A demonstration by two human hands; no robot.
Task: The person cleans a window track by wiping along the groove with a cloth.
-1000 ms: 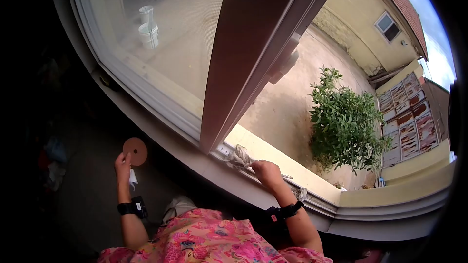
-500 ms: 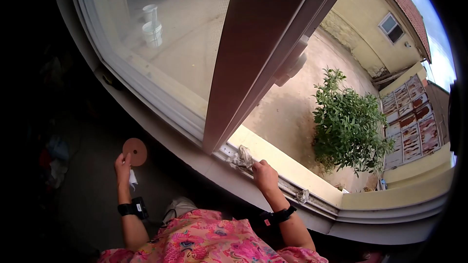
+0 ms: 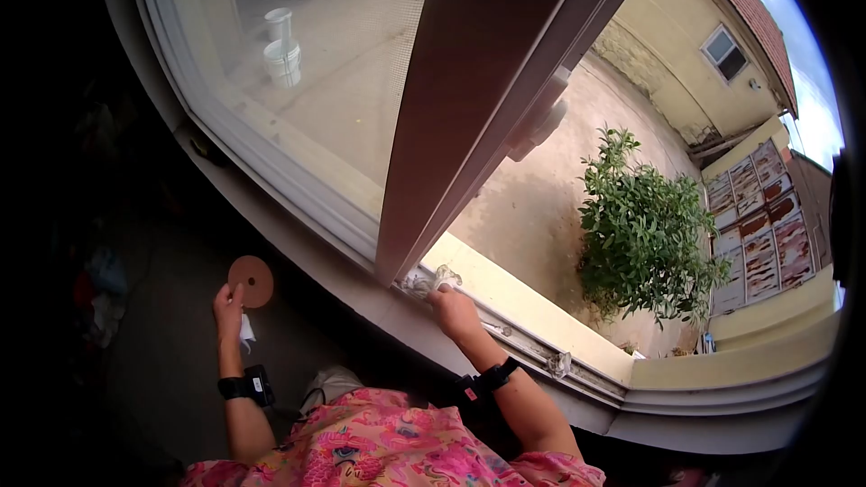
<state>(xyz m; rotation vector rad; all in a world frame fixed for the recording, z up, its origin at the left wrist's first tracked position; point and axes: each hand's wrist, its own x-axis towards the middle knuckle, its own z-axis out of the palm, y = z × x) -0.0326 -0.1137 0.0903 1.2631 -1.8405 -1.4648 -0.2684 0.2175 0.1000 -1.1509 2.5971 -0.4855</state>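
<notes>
My left hand [image 3: 227, 308] is closed on a flat, round brown disc [image 3: 251, 282] with a dark hole in its middle. A piece of white tissue [image 3: 246, 331] hangs below the same hand. At the window track [image 3: 505, 329], my right hand [image 3: 451, 305] is closed, its fingertips on a crumpled, dirty whitish cloth [image 3: 444, 278]. That cloth lies at the foot of the brown window frame [image 3: 451, 108]. Farther right along the track sits a small dirty wad [image 3: 559, 364].
A screened pane [image 3: 316, 63] is on the left, with white buckets [image 3: 282, 61] beyond it. Outside on the right stand a leafy bush [image 3: 645, 225], a yellow building [image 3: 667, 27] and a rusty gate [image 3: 762, 212]. Dim items [image 3: 104, 293] lie at the far left.
My right hand has moved left along the track onto the crumpled cloth, near the frame's foot. The view has shifted slightly. My left hand still holds the disc.
</notes>
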